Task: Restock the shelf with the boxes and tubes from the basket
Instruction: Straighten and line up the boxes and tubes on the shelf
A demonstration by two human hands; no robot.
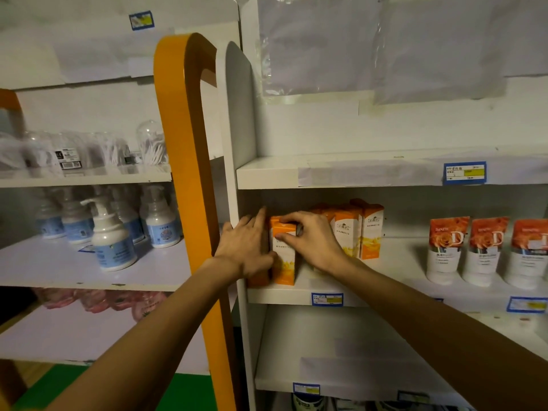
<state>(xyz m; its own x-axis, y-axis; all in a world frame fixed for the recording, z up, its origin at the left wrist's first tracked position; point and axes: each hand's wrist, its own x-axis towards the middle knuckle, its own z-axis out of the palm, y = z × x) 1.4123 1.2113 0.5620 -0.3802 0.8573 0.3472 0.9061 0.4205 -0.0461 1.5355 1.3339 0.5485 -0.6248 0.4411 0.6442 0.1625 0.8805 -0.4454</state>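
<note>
An upright orange and white box (285,264) stands at the front left of the middle shelf (385,287) of the right-hand unit. My right hand (311,240) grips its top from the right side. My left hand (247,246) lies flat against its left face, fingers pointing toward the back. More boxes of the same kind (360,229) stand in a row behind and to the right. Orange and white tubes (446,249) stand cap-down further right on the same shelf. No basket shows in this view.
An orange upright post (189,161) and a white side panel (234,137) separate the two shelf units. Pump bottles (111,235) fill the left unit's middle shelf, with clear packs (74,152) above. The upper shelf (370,172) and lower shelf (355,363) carry blue price tags.
</note>
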